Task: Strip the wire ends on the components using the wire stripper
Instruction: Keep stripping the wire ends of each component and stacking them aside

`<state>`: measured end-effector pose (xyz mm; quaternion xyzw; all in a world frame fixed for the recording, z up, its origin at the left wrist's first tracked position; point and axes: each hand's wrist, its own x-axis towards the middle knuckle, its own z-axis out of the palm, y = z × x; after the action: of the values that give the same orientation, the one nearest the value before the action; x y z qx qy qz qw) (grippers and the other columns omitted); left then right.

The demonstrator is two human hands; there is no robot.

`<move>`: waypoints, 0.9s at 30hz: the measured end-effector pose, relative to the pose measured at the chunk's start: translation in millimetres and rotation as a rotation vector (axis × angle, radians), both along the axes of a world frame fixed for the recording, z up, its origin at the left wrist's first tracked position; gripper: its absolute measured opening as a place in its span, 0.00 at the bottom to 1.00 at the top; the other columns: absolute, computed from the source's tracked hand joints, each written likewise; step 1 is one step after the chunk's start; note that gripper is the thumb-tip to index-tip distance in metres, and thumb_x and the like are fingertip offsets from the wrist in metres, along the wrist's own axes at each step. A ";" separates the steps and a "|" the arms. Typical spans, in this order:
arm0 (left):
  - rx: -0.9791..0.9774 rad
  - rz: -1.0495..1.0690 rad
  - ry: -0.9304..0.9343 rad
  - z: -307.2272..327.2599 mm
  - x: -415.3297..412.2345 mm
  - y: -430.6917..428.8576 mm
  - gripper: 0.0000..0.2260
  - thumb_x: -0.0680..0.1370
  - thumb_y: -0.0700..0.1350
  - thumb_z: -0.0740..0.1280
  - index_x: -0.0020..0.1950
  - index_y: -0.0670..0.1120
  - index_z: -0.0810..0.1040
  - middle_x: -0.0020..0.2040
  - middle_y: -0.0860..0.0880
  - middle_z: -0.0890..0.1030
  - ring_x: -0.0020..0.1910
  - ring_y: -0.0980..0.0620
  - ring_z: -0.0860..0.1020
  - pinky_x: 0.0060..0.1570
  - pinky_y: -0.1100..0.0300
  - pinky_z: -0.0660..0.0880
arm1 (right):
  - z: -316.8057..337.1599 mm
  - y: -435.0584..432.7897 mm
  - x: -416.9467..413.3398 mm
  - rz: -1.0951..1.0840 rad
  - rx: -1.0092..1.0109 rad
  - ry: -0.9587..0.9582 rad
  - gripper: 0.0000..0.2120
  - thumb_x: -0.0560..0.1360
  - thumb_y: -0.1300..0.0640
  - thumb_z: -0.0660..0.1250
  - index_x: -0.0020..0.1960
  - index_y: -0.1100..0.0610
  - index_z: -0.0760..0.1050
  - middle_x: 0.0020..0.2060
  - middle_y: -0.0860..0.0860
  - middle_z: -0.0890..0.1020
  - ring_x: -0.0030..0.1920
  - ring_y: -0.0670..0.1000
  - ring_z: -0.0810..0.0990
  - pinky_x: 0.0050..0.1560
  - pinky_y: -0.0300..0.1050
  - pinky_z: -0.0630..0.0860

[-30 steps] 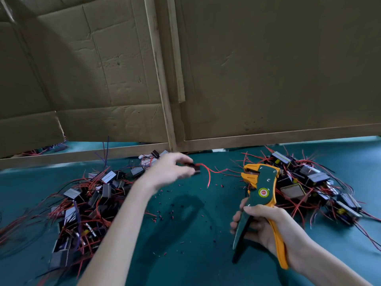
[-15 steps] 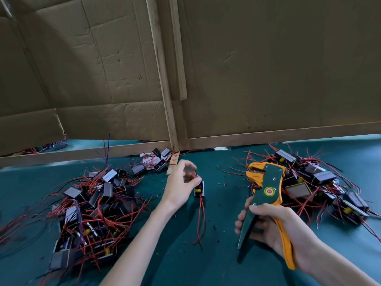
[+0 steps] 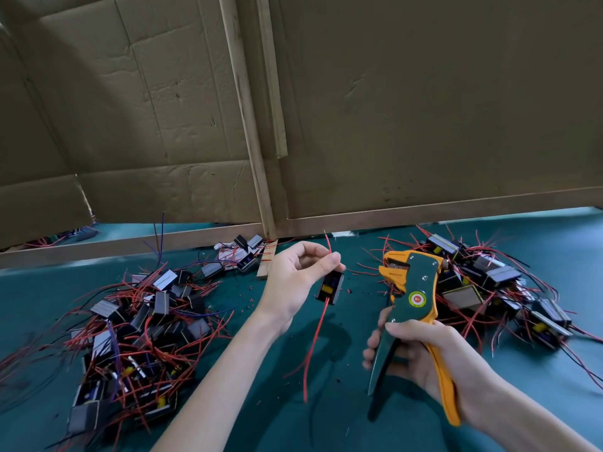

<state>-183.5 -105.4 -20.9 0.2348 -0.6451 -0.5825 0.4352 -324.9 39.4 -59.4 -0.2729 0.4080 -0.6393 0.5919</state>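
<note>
Over a teal desk backed by brown cardboard, the left grip is pinching a small black component trailing red wires; the right grip is clasping a green-and-orange wire stripper just beside it.

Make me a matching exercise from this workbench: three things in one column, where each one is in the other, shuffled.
Things:
1. green and orange wire stripper
2. small black component with red wires
3. brown cardboard wall

Places:
A. held by the left hand
B. standing behind the teal table
C. gripped in the right hand

Pairs: 1-C, 2-A, 3-B.
</note>
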 end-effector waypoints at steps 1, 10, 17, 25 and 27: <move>0.012 -0.006 -0.013 1.5 -0.1 1.4 0.04 0.73 0.41 0.72 0.43 0.45 0.78 0.37 0.46 0.85 0.38 0.55 0.82 0.37 0.70 0.74 | 1.4 1.4 0.4 0.012 -0.006 -0.002 0.07 0.62 0.63 0.70 0.40 0.63 0.81 0.37 0.66 0.79 0.37 0.65 0.82 0.38 0.56 0.81; -0.031 -0.162 -0.200 15.8 7.3 10.7 0.05 0.78 0.40 0.67 0.47 0.48 0.82 0.36 0.52 0.83 0.39 0.60 0.79 0.40 0.71 0.73 | 9.7 7.1 -1.5 0.137 -0.073 0.050 0.12 0.61 0.62 0.74 0.44 0.63 0.81 0.39 0.66 0.79 0.38 0.65 0.81 0.44 0.60 0.80; -0.016 -0.197 -0.267 25.1 10.1 15.5 0.05 0.76 0.42 0.69 0.41 0.48 0.82 0.34 0.55 0.81 0.34 0.61 0.77 0.33 0.72 0.71 | 5.0 5.2 -6.8 0.307 -0.103 0.094 0.17 0.62 0.58 0.80 0.46 0.62 0.78 0.39 0.66 0.78 0.41 0.65 0.80 0.48 0.62 0.78; 0.010 -0.253 -0.297 29.4 11.3 18.6 0.06 0.67 0.53 0.72 0.39 0.52 0.84 0.40 0.46 0.79 0.44 0.48 0.74 0.40 0.65 0.71 | 5.7 6.8 -7.7 0.347 -0.114 0.154 0.15 0.66 0.56 0.79 0.43 0.62 0.76 0.37 0.65 0.77 0.38 0.63 0.79 0.45 0.60 0.78; 0.011 -0.264 -0.299 30.0 11.8 18.4 0.05 0.69 0.51 0.73 0.39 0.51 0.84 0.41 0.46 0.79 0.44 0.48 0.74 0.42 0.63 0.70 | 6.8 9.2 -6.2 0.324 -0.102 0.190 0.15 0.66 0.54 0.79 0.41 0.61 0.76 0.34 0.64 0.77 0.35 0.62 0.78 0.41 0.58 0.78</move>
<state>-171.7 -87.0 9.1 0.2344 -0.7245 -0.5967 0.2531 -331.1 48.5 -52.7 -0.4238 0.3799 -0.5270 0.6312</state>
